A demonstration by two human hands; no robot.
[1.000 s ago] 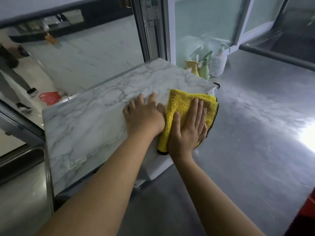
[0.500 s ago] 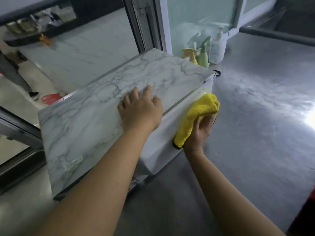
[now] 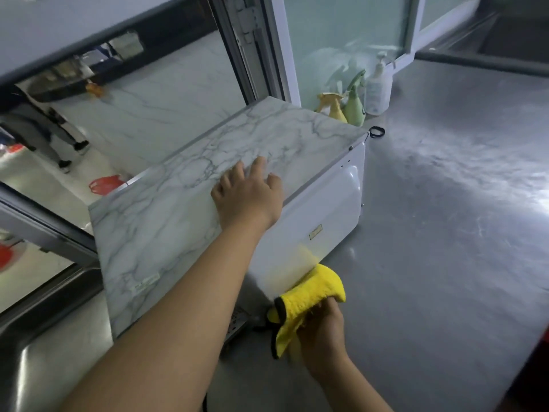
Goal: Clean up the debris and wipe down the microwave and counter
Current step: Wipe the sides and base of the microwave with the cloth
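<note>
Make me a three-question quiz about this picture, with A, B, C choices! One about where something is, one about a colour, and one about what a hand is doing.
1. Where are the spray bottles?
A. Behind the microwave, by the window
B. On top of the microwave
C. In the right hand

2. What colour is the cloth?
A. Blue
B. Yellow
C. Red

3. What is the left hand doing?
A. Gripping a bottle
B. Lying flat on the microwave top
C. Hanging in the air

Answers:
1 A, they stand past its far corner on the counter.
2 B, bright yellow with a dark edge.
3 B, palm down on the marbled top, while the right hand grips the cloth.
</note>
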